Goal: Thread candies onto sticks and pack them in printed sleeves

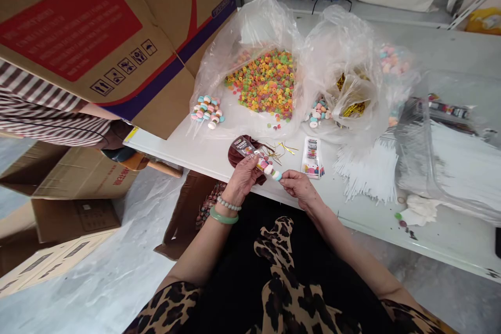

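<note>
My left hand [243,175] is closed on a small printed wrapper [244,147] and the candy skewer [268,168] that shows at its lower end. Pink, white and blue candies stick out toward the right. At that end, the fingers of my right hand [299,186] pinch by the blue candy; the exact grip there is partly hidden. Beneath the wrapper lies a dark brown cloth-like item [236,154]. Gold twist ties [279,154] are scattered just beyond my hands. A stack of printed wrappers [312,159] rests to the right.
Plastic bags hold ring candies [266,83] and gold ties [354,107]. Finished-looking candy skewers [207,110] lie at left, white sticks [370,167] at right beside a clear bin [430,167]. A large carton [117,26] stands left, near a person in striped clothing [43,109].
</note>
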{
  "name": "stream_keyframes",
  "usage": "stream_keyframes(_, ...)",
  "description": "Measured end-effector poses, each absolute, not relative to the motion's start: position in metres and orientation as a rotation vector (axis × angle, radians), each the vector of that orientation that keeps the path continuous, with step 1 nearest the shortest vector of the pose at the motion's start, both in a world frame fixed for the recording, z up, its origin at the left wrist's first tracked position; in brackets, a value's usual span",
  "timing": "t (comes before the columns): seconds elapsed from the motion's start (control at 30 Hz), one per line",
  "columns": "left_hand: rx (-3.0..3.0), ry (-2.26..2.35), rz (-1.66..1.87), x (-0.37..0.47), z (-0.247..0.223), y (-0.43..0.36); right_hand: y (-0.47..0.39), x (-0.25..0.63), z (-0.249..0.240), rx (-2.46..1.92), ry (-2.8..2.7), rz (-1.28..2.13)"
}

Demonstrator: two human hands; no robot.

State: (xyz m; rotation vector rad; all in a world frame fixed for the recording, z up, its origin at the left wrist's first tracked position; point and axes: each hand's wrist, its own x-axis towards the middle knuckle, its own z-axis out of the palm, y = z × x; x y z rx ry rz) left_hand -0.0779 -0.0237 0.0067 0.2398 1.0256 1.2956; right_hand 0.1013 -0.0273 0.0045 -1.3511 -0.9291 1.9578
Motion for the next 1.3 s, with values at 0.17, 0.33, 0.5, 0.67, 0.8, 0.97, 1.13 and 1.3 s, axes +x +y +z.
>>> stream_keyframes(0.17,0.284,0.996,1.343,-0.063,0.003,-0.033,-0.029,0.102,0.000,-1.268,-0.757,2.237)
stream_keyframes(0.33,0.307,0.943,1.321,-0.057,0.002,-0.041,-0.030,0.104,-0.006,-1.077,-0.614,2.468)
stream_keyframes(0.5,0.282,0.984,1.295,-0.060,0.002,-0.040,-0.036,0.104,-0.003,-1.432,-1.384,1.657)
stream_keyframes(0.67,0.291,1.072,1.315,-0.061,0.004,-0.037,-0.041,0.106,0.006,-1.460,-2.139,0.736)
stream_keyframes(0.8,0.346,1.081,1.319,-0.055,0.003,-0.040,-0.046,0.104,0.005,-1.443,-2.350,0.370)
stream_keyframes(0.97,0.293,1.014,1.332,-0.047,0.000,-0.042,-0.053,0.098,-0.003,-1.367,-2.379,0.369)
stream_keyframes(1.13,0.232,1.019,1.313,-0.049,-0.004,-0.040,-0.041,0.099,-0.011,-1.400,-1.682,1.190)
stream_keyframes(1.3,0.299,1.090,1.329,-0.054,-0.011,-0.041,-0.026,0.104,-0.009,-1.313,-0.967,1.891)
